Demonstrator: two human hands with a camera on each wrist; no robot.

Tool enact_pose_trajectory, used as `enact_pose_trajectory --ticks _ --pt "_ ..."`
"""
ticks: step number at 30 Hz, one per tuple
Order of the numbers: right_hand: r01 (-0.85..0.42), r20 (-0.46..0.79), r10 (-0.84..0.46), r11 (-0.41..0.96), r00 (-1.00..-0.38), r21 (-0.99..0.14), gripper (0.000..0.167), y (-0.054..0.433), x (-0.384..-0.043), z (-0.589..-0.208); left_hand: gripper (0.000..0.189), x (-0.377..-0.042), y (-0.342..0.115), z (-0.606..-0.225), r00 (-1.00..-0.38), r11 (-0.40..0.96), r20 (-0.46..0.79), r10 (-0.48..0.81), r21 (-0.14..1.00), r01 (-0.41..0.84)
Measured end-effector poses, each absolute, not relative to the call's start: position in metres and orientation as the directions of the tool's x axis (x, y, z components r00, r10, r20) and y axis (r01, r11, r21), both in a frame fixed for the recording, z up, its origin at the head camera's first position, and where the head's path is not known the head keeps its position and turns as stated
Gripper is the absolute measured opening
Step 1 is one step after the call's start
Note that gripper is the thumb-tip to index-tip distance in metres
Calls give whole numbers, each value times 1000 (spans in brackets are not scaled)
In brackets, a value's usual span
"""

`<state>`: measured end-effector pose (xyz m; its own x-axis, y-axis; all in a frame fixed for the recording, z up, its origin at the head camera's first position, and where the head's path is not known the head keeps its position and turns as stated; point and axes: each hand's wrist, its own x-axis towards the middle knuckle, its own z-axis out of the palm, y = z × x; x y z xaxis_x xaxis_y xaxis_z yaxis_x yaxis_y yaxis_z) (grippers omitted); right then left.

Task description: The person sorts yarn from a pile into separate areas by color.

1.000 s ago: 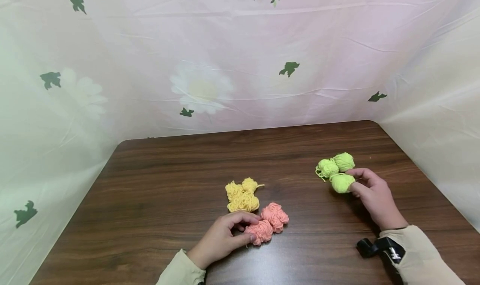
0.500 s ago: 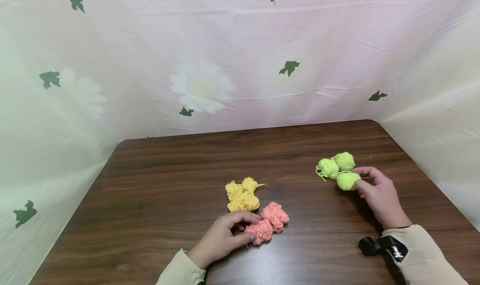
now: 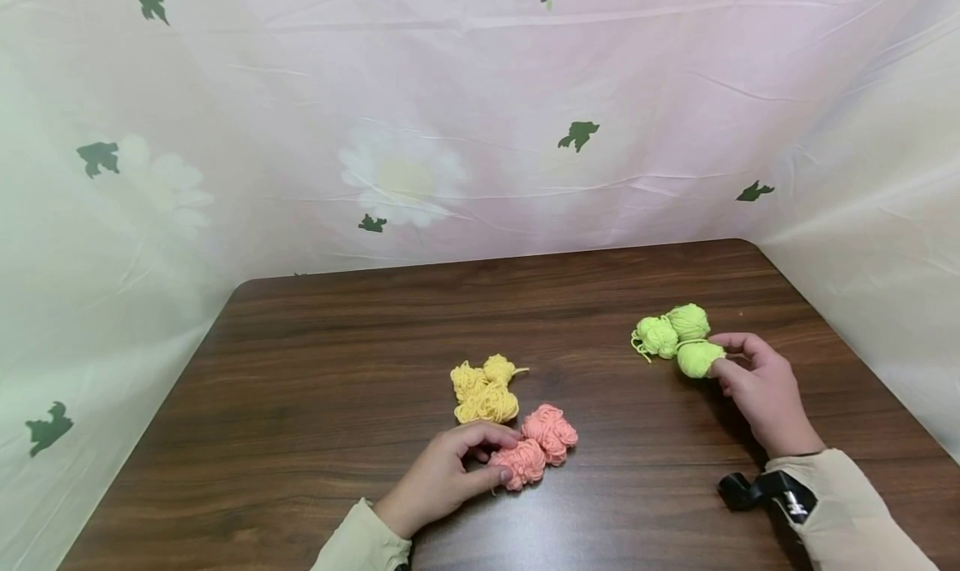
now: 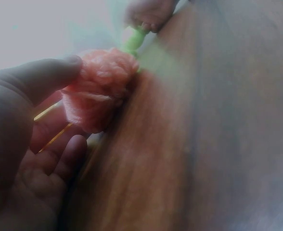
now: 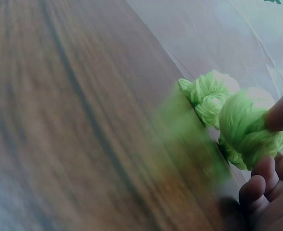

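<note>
Near the table's front, my left hand (image 3: 450, 471) holds a pink yarn ball (image 3: 522, 464) between thumb and fingers. Another pink yarn ball (image 3: 551, 433) touches it on the far right side. In the left wrist view, the thumb lies along the top of the pink yarn (image 4: 100, 86). Over on the right, my right hand (image 3: 765, 392) pinches a green yarn ball (image 3: 700, 359). Two more green yarn balls (image 3: 656, 337) (image 3: 688, 322) lie just behind it. The right wrist view shows the thumb pressed on the held green ball (image 5: 247, 125), with fingers beneath.
Several yellow yarn balls (image 3: 486, 392) form a cluster beyond the left hand, close to the pink ones. The dark wooden table (image 3: 337, 371) ends at a patterned cloth backdrop (image 3: 480, 121) behind and at both sides. A black strap mount (image 3: 765, 496) sits at the right wrist.
My right hand has shifted slightly right and away from me with the green yarn ball, now closer beside the rear green ball. My left hand and the pink yarn stay put.
</note>
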<state>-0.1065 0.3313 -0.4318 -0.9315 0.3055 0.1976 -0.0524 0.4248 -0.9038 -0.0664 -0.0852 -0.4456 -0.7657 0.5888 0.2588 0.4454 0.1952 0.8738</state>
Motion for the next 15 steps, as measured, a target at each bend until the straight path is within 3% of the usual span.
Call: enact_pose_trajectory --ticks 15 --pt "-8 197 331 495 -923 -869 27 330 -105 -430 25 -66 -85 -444 -773 207 243 586 877 433"
